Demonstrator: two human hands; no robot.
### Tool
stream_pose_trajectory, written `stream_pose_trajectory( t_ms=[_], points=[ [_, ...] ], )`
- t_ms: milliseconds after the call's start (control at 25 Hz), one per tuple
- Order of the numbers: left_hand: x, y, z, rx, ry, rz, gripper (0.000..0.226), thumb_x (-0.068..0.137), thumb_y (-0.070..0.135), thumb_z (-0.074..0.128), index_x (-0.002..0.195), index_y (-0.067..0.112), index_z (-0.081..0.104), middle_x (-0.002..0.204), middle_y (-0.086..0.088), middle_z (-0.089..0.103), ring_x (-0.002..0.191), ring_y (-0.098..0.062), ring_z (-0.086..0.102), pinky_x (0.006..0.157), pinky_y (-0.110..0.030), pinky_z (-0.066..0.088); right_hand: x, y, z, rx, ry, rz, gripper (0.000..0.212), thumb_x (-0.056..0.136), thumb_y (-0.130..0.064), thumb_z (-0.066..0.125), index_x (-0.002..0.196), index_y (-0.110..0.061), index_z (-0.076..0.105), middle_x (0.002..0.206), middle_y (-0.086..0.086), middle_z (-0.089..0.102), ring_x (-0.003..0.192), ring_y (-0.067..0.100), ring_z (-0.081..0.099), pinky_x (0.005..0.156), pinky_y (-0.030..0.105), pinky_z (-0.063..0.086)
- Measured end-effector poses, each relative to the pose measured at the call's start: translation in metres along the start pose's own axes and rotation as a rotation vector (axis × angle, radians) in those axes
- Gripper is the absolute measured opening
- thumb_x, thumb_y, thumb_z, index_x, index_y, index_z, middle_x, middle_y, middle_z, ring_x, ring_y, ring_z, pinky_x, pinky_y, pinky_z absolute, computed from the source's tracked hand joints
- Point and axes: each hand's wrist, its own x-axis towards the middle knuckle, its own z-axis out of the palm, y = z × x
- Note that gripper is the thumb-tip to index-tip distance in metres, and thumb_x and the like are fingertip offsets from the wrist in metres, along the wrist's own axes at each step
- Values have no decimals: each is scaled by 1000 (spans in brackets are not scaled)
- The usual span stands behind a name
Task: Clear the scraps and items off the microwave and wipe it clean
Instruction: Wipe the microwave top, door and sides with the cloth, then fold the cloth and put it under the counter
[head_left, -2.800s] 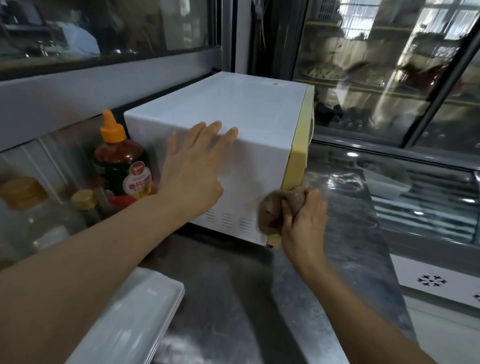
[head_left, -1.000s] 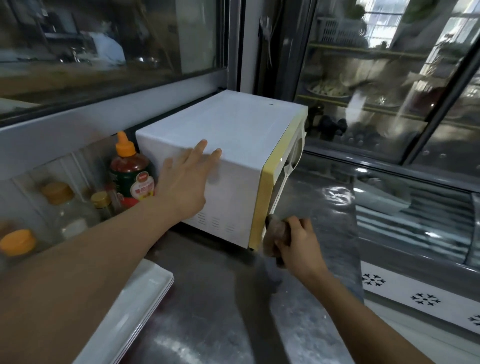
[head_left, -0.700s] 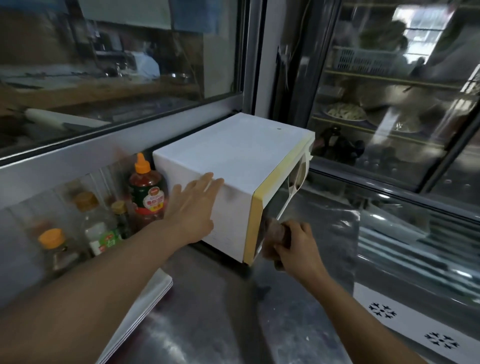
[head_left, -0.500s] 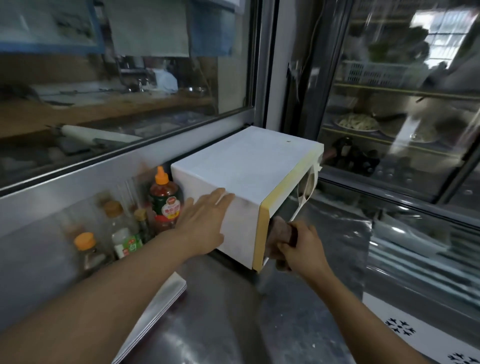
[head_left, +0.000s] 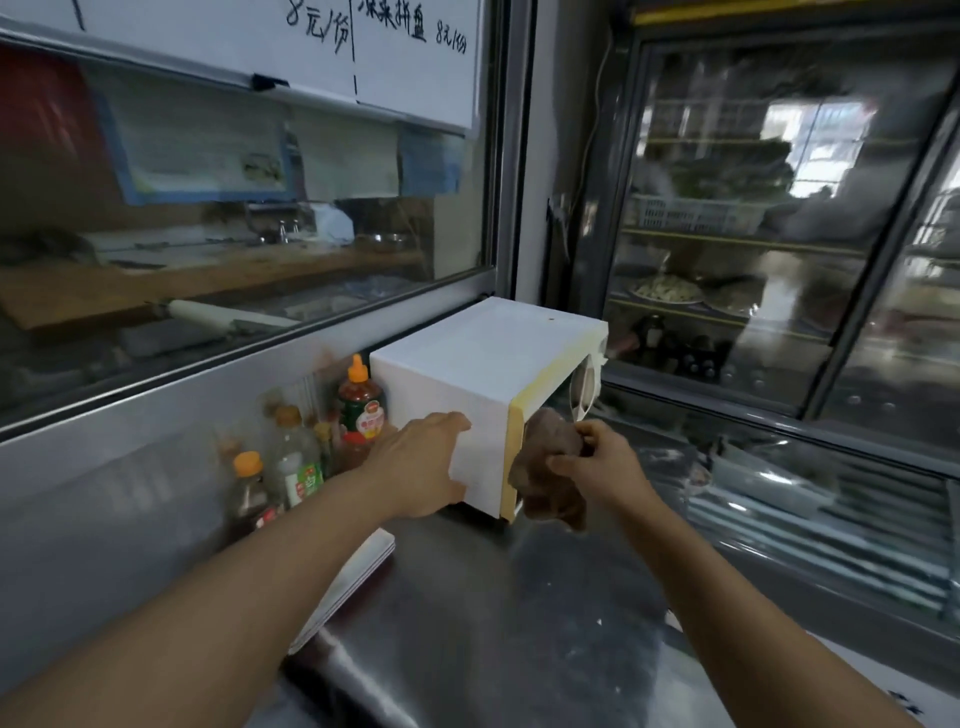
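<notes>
The microwave (head_left: 483, 384) stands on the steel counter (head_left: 498, 634), backed against the window ledge, its yellow-trimmed door facing right. Its white top is bare. The left hand (head_left: 421, 467) lies flat on the near white side panel, fingers straight, gripping nothing. The right hand (head_left: 597, 462) has its fingers curled round a brown cloth (head_left: 550, 478), which is pressed against the lower door front at the near corner; whether the cloth touches the glass or only the trim is unclear through blur. Sauce bottles (head_left: 358, 410) stand just beside the microwave's left. A white tray (head_left: 353, 577) lies on the counter under the left forearm.
</notes>
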Motion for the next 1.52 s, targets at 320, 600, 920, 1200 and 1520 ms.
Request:
stream_pose_trajectory(
  t_ms=[320,600,920,1200,1520],
  points=[
    [-84,61,-6,-516,9,5,51,79,38,71,123,20,52,115,2,62,105,-15,58,90,-31,49,-112,-34,-37,323,-90,28,21,80,-2,58,89,-21,58,94,6,62,92,24,60,86,43,49],
    [-107,105,-10,-704,88,-46,18,82,22,67,66,22,58,71,0,59,76,-20,57,70,-31,46,-147,-31,-60,360,-102,17,19,89,-7,58,107,-10,57,109,16,63,101,31,63,89,47,51],
    [-77,189,-2,-1009,114,-160,16,87,24,57,76,19,67,81,-7,68,77,-21,63,66,-29,50,-165,16,-152,70,-177,-3,44,90,-43,56,128,-22,49,116,5,57,95,15,59,72,26,49],
    [-21,308,37,-1034,53,-234,25,91,30,55,93,9,68,88,-13,68,75,-24,64,63,-28,49,-130,77,-262,-259,-278,-338,40,83,-35,67,120,-24,56,122,-4,54,111,13,51,90,32,45],
    [17,392,67,-899,-99,-171,30,69,24,82,89,11,62,74,-1,67,63,-12,63,54,-20,50,-80,141,-365,-33,-37,-252,25,98,-12,40,88,-21,61,83,-2,64,80,16,60,69,29,48]
  ],
)
